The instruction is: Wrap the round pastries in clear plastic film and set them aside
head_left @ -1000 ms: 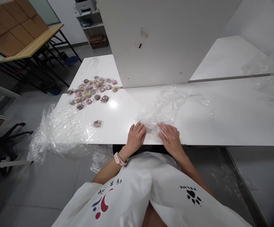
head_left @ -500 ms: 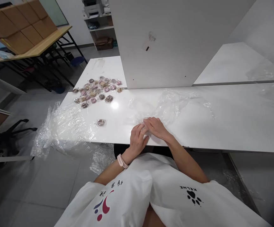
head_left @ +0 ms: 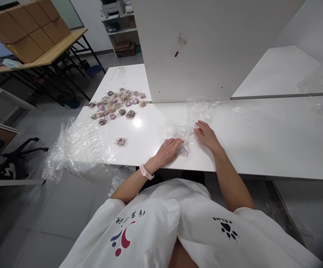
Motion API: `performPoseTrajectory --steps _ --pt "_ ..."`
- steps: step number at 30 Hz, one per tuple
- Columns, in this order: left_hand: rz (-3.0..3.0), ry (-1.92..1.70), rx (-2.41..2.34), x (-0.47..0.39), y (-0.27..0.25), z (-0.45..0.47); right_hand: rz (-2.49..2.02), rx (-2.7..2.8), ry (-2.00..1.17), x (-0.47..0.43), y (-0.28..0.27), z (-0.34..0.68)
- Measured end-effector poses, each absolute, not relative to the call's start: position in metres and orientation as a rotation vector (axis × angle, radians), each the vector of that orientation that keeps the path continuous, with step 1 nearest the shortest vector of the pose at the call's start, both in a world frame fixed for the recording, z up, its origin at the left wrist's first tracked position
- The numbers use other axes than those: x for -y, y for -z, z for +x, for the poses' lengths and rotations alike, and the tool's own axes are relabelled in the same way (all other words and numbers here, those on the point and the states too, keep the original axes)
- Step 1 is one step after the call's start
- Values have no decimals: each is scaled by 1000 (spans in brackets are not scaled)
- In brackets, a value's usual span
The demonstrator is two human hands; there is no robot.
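Observation:
My left hand (head_left: 169,150) lies flat, fingers stretched, on a small crinkled clear plastic packet (head_left: 183,149) near the table's front edge. What is inside the packet is hard to make out. Right of it, my right hand (head_left: 208,137) hovers low with its fingers apart and slightly bent, beside loose clear plastic film (head_left: 199,111). Whether its fingertips touch the film cannot be seen. A single wrapped brown round piece (head_left: 120,141) lies to the left. Farther back is a spread of small wrapped pieces (head_left: 112,109) in brown, pink and yellowish colours.
A heap of clear plastic packaging (head_left: 80,145) hangs over the left end of the white table (head_left: 275,141). An upright white panel (head_left: 200,52) stands at its back. Beyond, cardboard boxes (head_left: 29,28) sit on a wooden table (head_left: 54,52), with a blue stool (head_left: 93,70) near it.
My hands were together over the plastic and are now apart. The right hand has moved right and away from me; the left has flattened onto the packet. The film has shifted back.

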State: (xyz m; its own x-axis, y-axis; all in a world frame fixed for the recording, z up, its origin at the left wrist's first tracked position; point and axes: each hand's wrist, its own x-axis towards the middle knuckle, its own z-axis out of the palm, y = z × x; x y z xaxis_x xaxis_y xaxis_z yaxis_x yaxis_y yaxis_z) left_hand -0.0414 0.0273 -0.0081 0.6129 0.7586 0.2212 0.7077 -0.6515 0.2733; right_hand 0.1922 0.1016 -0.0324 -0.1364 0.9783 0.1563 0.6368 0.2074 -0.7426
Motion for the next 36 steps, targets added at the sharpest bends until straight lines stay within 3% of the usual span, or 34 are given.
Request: performPoseTrajectory --steps 7,13,19,22,26,31,36 --pt "2504 -581 -1131 10 -12 -53 -1521 2001 -262 -99 48 196" --pt "1778 -504 -1357 3 -17 -53 -1606 1785 23 -76 17 200" --pt "1819 -669 -1705 -17 -7 -48 -1014 2299 -485 -1 -6 159" --pt "1747 -872 -1743 -13 0 -55 -1129 2278 -385 11 13 138" --pt "1092 -1183 -1556 5 -1 -62 -1255 2009 -480 -8 31 131" --pt "647 -881 -1078 10 -16 -77 -1104 1937 -718 -14 11 137" --pt "829 -819 -1061 -25 -30 -101 -826 2256 -579 12 -15 135"
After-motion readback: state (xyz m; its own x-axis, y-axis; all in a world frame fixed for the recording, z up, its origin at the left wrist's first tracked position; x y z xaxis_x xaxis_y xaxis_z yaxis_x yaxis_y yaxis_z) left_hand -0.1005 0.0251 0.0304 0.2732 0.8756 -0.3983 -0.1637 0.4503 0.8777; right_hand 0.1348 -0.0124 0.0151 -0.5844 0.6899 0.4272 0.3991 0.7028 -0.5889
